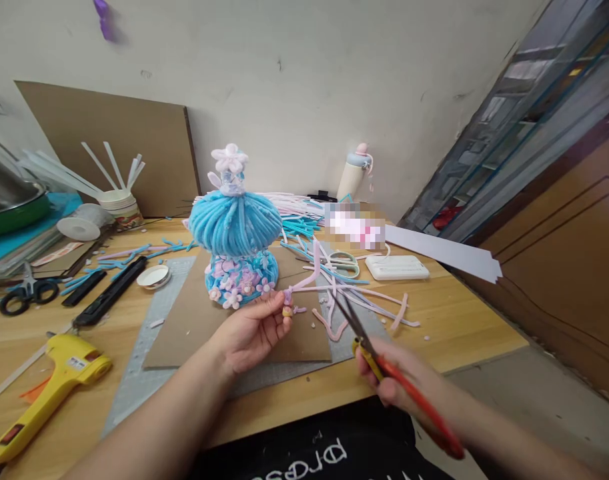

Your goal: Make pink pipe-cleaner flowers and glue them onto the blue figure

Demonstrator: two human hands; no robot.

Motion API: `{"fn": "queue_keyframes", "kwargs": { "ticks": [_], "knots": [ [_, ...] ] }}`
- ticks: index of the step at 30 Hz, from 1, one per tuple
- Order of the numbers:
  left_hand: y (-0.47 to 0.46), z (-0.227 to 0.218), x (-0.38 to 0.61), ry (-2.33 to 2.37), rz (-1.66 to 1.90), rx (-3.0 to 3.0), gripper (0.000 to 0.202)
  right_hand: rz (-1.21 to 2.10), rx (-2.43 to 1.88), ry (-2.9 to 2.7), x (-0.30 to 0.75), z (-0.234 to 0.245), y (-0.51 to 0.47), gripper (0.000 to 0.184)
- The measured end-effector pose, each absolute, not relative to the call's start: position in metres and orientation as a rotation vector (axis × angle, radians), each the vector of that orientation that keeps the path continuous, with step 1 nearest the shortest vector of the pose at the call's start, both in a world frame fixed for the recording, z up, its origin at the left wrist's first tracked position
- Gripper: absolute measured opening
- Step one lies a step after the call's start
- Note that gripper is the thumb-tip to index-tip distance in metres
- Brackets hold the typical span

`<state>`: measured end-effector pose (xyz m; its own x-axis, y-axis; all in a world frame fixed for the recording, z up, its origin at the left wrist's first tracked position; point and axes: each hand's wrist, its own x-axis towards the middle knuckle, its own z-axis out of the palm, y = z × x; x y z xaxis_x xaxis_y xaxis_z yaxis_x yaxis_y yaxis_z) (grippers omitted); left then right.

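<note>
My left hand (258,333) pinches a small pink pipe-cleaner figure (287,301) with a yellowish lower part; a pale pink pipe-cleaner strand (311,272) stretches up and right from it. In my right hand (401,377) is a pair of scissors (367,348) with red and yellow handles, its blades slightly apart and pointing up-left toward the loose strands. Just behind my left hand a blue fuzzy house-like craft (235,227) stands upright, with a flower on top and pink and white flowers around its base. Cardboard (184,333) lies under it.
Left of the cardboard are a yellow glue gun (71,370), black-handled scissors (29,290), a black utility knife (111,290) and a roll of tape (153,277). Loose pipe cleaners (379,297), green-handled scissors (345,263), a white box (397,268) and a bottle (353,175) are to the right.
</note>
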<state>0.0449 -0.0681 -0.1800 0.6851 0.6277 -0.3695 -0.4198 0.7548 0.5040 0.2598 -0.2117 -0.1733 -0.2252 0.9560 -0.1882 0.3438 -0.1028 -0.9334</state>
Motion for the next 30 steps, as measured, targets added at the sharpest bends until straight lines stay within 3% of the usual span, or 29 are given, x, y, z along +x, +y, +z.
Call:
{"fn": "queue_keyframes", "kwargs": {
  "ticks": [6,17,30],
  "knots": [
    [-0.081,-0.177,0.05,0.542,0.723,0.631,0.011,1.375,-1.548,-1.623,0.241,-0.189,-0.216,0.052],
    [-0.094,-0.177,0.059,0.624,0.628,0.839,0.023,1.5,-1.486,-1.41,0.219,-0.196,-0.202,0.058],
    [-0.087,-0.19,0.062,0.698,0.573,0.825,0.021,1.642,-1.607,-1.244,0.212,-0.187,-0.192,0.063]
  ]
}}
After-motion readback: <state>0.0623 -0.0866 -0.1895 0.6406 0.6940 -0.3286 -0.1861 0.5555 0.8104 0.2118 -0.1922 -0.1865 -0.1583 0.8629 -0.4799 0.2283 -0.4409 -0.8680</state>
